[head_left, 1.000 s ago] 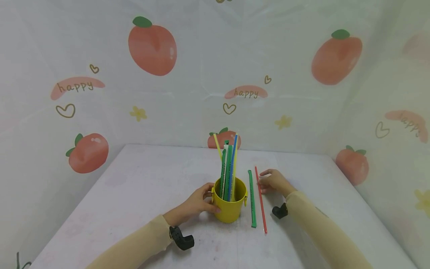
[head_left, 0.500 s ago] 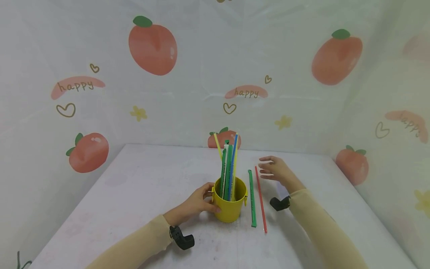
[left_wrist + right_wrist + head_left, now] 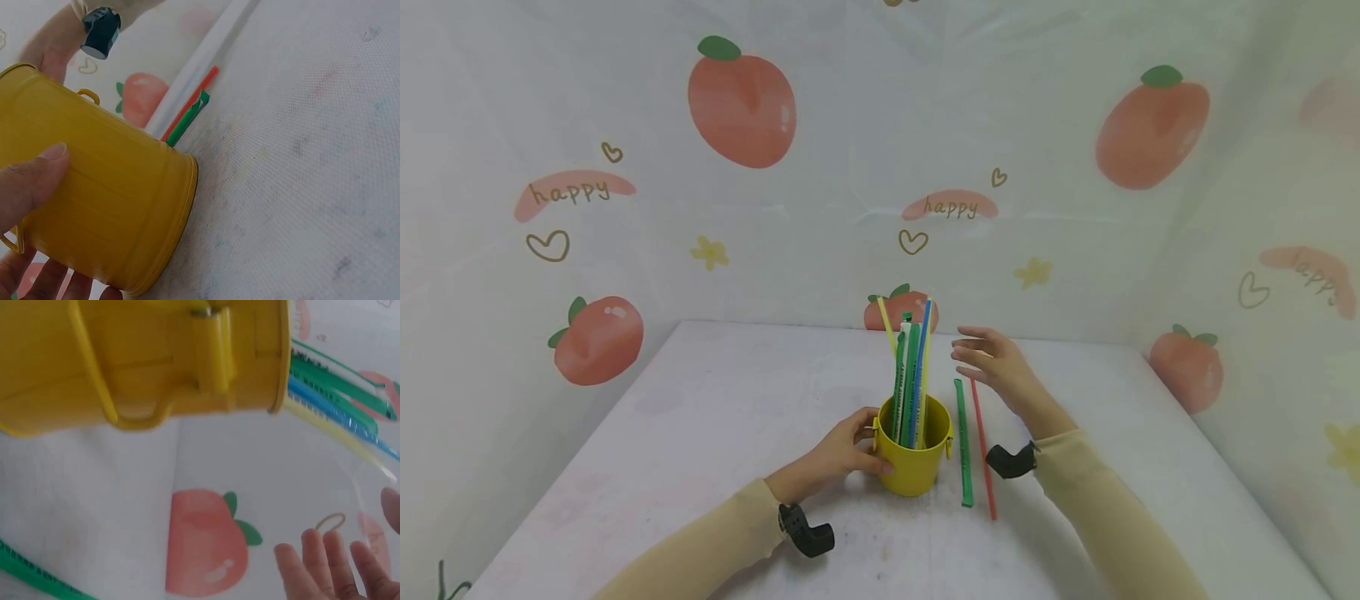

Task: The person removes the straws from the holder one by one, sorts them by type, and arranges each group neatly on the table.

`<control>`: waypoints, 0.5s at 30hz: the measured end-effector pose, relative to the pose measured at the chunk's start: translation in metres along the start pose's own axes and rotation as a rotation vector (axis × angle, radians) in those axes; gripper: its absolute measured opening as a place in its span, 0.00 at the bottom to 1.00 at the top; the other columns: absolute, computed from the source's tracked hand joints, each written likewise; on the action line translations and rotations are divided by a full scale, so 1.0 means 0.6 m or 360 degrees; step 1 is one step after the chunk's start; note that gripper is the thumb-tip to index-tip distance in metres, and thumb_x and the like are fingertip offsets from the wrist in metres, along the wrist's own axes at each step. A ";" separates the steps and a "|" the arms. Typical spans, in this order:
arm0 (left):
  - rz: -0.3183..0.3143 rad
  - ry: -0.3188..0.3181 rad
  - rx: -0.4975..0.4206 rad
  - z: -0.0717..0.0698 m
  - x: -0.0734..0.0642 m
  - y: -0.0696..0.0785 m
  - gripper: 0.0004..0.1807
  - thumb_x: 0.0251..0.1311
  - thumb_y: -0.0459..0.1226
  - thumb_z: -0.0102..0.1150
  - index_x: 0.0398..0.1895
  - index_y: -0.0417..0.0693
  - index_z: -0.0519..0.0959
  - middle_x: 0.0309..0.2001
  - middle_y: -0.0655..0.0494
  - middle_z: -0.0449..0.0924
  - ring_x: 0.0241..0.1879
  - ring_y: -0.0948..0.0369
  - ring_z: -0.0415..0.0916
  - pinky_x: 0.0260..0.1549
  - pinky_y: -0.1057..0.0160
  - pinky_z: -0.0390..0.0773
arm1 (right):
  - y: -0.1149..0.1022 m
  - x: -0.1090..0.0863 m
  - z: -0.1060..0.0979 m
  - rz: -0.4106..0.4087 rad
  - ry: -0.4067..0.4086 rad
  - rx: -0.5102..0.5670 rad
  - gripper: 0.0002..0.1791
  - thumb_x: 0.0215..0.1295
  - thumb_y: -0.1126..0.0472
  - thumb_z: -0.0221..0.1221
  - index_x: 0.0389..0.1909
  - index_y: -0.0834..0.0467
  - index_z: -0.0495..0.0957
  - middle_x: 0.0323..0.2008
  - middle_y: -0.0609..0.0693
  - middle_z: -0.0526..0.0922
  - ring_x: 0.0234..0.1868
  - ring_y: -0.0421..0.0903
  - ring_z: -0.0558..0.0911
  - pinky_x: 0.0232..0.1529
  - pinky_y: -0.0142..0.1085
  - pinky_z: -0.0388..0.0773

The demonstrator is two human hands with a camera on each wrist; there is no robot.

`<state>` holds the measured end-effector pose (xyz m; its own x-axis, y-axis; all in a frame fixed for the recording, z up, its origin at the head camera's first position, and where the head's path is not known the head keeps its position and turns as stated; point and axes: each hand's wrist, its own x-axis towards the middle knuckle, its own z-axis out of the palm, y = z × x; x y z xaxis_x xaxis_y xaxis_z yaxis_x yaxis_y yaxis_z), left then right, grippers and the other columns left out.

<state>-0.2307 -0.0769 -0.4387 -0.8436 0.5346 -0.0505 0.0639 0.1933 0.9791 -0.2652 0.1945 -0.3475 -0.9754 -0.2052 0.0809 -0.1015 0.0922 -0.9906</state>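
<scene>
A small yellow bucket [image 3: 912, 473] stands upright on the table, gripped at its left side by my left hand [image 3: 841, 454]. In the left wrist view, the thumb presses the wall of the bucket [image 3: 106, 181] and fingers curl beneath one handle. Green-wrapped straws [image 3: 912, 367], a blue straw [image 3: 924, 333] and yellow straws [image 3: 886, 321] stick up out of it. My right hand [image 3: 1003, 367] hovers behind and right of the bucket, fingers loosely spread and holding nothing. Below it lie a green-wrapped straw [image 3: 963, 442] and a red straw [image 3: 983, 450], side by side.
The white table [image 3: 737, 392] extends to both sides and reaches a printed cloth backdrop [image 3: 842, 150] behind. A black wrist camera [image 3: 805, 532] sits on the left wrist, another black camera [image 3: 1011, 461] on the right.
My right hand has lifted away from the red straw, moving back and then left towards the straw tops. Both loose straws stay in place, as do the left hand and bucket.
</scene>
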 end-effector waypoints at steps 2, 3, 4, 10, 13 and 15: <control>0.0004 0.0002 0.0005 0.000 0.001 -0.002 0.38 0.41 0.36 0.73 0.59 0.50 0.66 0.57 0.55 0.69 0.59 0.52 0.64 0.60 0.45 0.61 | -0.002 -0.001 0.009 -0.0041 -0.0022 0.0067 0.29 0.63 0.62 0.57 0.63 0.63 0.60 0.57 0.64 0.68 0.55 0.54 0.74 0.52 0.39 0.74; 0.0005 0.0003 0.0004 0.000 0.001 -0.002 0.38 0.41 0.36 0.73 0.59 0.50 0.66 0.57 0.55 0.69 0.59 0.52 0.64 0.60 0.45 0.61 | -0.002 -0.001 0.013 -0.0053 -0.0031 0.0100 0.29 0.63 0.63 0.57 0.63 0.63 0.60 0.57 0.64 0.68 0.56 0.55 0.73 0.51 0.39 0.74; 0.0005 0.0003 0.0001 0.000 0.001 -0.003 0.38 0.41 0.36 0.73 0.58 0.51 0.66 0.57 0.56 0.69 0.59 0.53 0.64 0.60 0.45 0.61 | -0.002 -0.002 0.016 -0.0065 -0.0043 0.0121 0.29 0.63 0.63 0.57 0.63 0.63 0.60 0.57 0.63 0.68 0.57 0.56 0.72 0.51 0.38 0.74; -0.0003 0.0006 -0.0012 0.000 0.001 -0.002 0.38 0.41 0.36 0.73 0.58 0.51 0.66 0.57 0.56 0.69 0.60 0.52 0.64 0.61 0.45 0.61 | 0.006 -0.001 0.032 -0.0122 -0.0112 0.0280 0.30 0.62 0.67 0.57 0.63 0.66 0.58 0.58 0.68 0.64 0.57 0.57 0.72 0.50 0.38 0.75; -0.0011 0.0008 -0.0016 0.000 0.002 -0.002 0.38 0.41 0.37 0.73 0.58 0.52 0.66 0.57 0.56 0.69 0.60 0.53 0.64 0.61 0.46 0.61 | 0.009 0.001 0.037 -0.0131 -0.0132 0.0285 0.31 0.61 0.67 0.57 0.64 0.67 0.57 0.58 0.68 0.64 0.59 0.63 0.69 0.49 0.39 0.76; -0.0009 0.0009 -0.0018 -0.001 0.002 -0.002 0.38 0.41 0.37 0.73 0.58 0.52 0.66 0.57 0.56 0.69 0.60 0.53 0.64 0.61 0.46 0.61 | 0.011 0.003 0.039 -0.0135 -0.0141 0.0265 0.31 0.61 0.67 0.57 0.64 0.68 0.57 0.57 0.68 0.65 0.58 0.63 0.69 0.49 0.39 0.76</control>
<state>-0.2319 -0.0769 -0.4401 -0.8468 0.5292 -0.0548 0.0531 0.1866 0.9810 -0.2630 0.1720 -0.3564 -0.9429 -0.2910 0.1620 -0.1416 -0.0902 -0.9858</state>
